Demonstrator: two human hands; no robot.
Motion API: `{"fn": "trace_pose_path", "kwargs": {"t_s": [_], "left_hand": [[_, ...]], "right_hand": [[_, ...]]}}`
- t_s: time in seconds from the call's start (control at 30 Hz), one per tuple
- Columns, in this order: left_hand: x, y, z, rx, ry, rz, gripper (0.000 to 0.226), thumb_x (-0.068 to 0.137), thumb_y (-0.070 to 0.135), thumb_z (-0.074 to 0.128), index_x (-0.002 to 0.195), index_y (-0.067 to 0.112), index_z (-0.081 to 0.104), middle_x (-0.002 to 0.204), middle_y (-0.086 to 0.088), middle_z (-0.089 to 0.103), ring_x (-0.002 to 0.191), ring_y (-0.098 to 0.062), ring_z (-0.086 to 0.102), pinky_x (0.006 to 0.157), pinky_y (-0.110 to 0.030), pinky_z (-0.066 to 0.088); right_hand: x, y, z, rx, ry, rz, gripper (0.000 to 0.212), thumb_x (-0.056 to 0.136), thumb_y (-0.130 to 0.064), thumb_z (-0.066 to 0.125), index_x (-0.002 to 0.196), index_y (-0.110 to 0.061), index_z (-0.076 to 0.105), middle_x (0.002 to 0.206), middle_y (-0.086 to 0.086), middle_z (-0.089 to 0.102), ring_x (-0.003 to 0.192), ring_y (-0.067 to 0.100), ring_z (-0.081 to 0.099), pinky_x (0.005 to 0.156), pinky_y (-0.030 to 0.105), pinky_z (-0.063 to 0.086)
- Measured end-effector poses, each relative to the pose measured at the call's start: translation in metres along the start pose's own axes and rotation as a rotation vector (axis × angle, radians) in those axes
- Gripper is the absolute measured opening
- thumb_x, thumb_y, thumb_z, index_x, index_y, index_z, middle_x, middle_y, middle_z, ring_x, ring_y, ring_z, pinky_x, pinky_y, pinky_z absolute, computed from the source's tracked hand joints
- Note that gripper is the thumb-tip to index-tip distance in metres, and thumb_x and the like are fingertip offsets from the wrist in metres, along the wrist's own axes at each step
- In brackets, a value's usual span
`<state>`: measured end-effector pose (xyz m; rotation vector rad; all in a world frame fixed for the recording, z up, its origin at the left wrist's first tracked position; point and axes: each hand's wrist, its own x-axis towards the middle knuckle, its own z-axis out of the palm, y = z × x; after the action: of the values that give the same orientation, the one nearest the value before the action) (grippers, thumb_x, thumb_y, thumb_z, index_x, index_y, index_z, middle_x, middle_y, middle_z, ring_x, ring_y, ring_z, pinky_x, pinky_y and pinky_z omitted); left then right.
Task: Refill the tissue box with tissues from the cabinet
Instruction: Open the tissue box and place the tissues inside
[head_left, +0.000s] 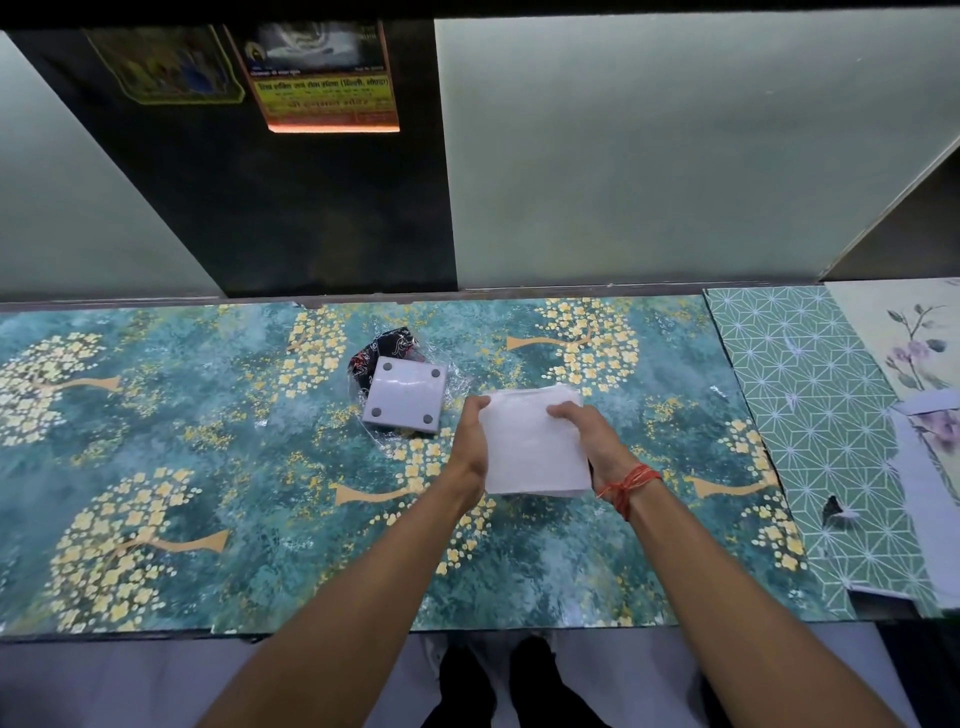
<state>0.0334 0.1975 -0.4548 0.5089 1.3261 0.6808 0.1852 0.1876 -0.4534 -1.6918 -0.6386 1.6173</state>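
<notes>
A white stack of tissues (532, 447) hovers over the counter, held from both sides. My left hand (470, 441) grips its left edge and my right hand (592, 436) grips its right edge, a red thread tied round that wrist. Just left of the stack lies the square white tissue box (405, 397), bottom side up with four grey round feet showing. It rests on crinkled clear plastic wrap (454, 384) and partly covers a black patterned piece (384, 348) behind it.
The counter (208, 441) wears a teal sheet with yellow flower trees. Green geometric paper (810, 415) and floral paper (914, 353) cover its right end. A dark panel (291, 208) with a calendar (324, 78) stands behind, pale walls on both sides. My feet show below the counter's front edge.
</notes>
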Motion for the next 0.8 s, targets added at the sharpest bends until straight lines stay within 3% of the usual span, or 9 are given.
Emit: {"fn": "trace_pose_path", "kwargs": {"t_s": [0.07, 0.17, 0.3, 0.37, 0.53, 0.8], "left_hand": [[0.001, -0.001, 0.0, 0.06, 0.033, -0.013, 0.036, 0.095, 0.04, 0.034, 0.098, 0.011, 0.056, 0.083, -0.012, 0.063, 0.072, -0.028, 0.06, 0.059, -0.028, 0.046], [0.007, -0.007, -0.001, 0.269, 0.096, 0.07, 0.021, 0.094, 0.021, 0.044, 0.107, 0.007, 0.052, 0.096, -0.011, 0.059, 0.081, -0.024, 0.057, 0.067, -0.034, 0.045], [0.016, -0.021, -0.006, 0.408, 0.151, 0.144, 0.027, 0.086, 0.013, 0.059, 0.111, 0.004, 0.063, 0.109, -0.013, 0.068, 0.096, -0.03, 0.066, 0.086, -0.049, 0.057], [0.022, -0.023, -0.007, 0.451, 0.175, 0.169, 0.029, 0.084, 0.014, 0.064, 0.111, 0.005, 0.065, 0.109, -0.012, 0.071, 0.096, -0.031, 0.068, 0.088, -0.052, 0.057], [0.027, -0.016, -0.002, 0.629, 0.255, 0.272, 0.034, 0.086, 0.02, 0.068, 0.114, 0.001, 0.064, 0.112, -0.014, 0.07, 0.098, -0.032, 0.067, 0.086, -0.048, 0.057], [0.03, -0.02, 0.003, 0.833, 0.272, 0.393, 0.031, 0.093, 0.022, 0.06, 0.12, 0.008, 0.063, 0.116, -0.01, 0.069, 0.104, -0.029, 0.065, 0.083, -0.033, 0.05]], "right_hand": [[0.002, 0.002, -0.005, -0.133, 0.068, -0.015, 0.044, 0.082, -0.025, 0.065, 0.117, -0.005, 0.047, 0.114, 0.015, 0.058, 0.086, 0.026, 0.058, 0.07, 0.037, 0.048], [0.003, 0.009, -0.01, -0.369, 0.187, -0.083, 0.04, 0.086, -0.02, 0.064, 0.12, -0.008, 0.047, 0.115, 0.008, 0.055, 0.093, 0.023, 0.055, 0.076, 0.035, 0.046], [0.002, 0.016, -0.009, -0.479, 0.338, -0.183, 0.038, 0.084, -0.021, 0.068, 0.118, -0.009, 0.054, 0.119, 0.011, 0.062, 0.096, 0.026, 0.057, 0.082, 0.036, 0.048], [0.003, 0.014, -0.008, -0.528, 0.377, -0.217, 0.033, 0.084, -0.02, 0.068, 0.112, -0.008, 0.058, 0.114, 0.012, 0.066, 0.095, 0.029, 0.06, 0.078, 0.034, 0.047], [0.014, 0.012, -0.006, -0.665, 0.403, -0.246, 0.025, 0.084, -0.023, 0.069, 0.102, -0.007, 0.064, 0.106, 0.011, 0.07, 0.098, 0.031, 0.062, 0.075, 0.031, 0.043], [0.021, 0.018, -0.005, -0.648, 0.444, -0.258, 0.025, 0.084, -0.026, 0.07, 0.102, -0.009, 0.064, 0.106, 0.01, 0.07, 0.099, 0.031, 0.063, 0.084, 0.038, 0.05]]}}
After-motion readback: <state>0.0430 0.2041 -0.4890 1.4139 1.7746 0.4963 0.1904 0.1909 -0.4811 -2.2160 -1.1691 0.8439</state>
